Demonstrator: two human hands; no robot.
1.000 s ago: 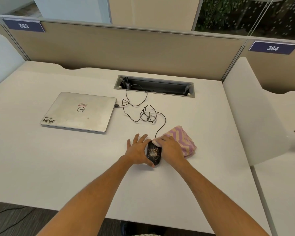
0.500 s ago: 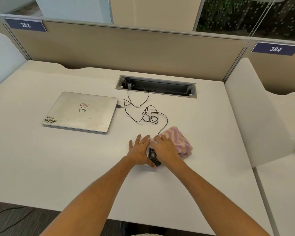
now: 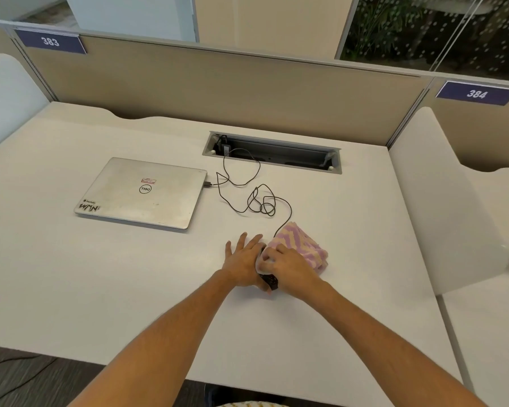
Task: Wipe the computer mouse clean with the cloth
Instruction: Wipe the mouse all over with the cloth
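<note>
Black mouse (image 3: 269, 281) mostly hidden between flat left hand (image 3: 243, 264) and cloth-gripping (image 3: 301, 245) right hand (image 3: 288, 267).

Both hands (image 3: 291, 267) on cloth-covered mouse (image 3: 269, 279) (white desk (image 3: 100, 283))

Looking forward and down from head height, over both forearms, onto the white counter (image 3: 130, 289). Sitting close above the near edge, taking in the beige partition (image 3: 218, 92) at the far side and glass beyond. Bending straight lines through a wide-angle lens. Working as the only view, sharing nothing with another.
</note>
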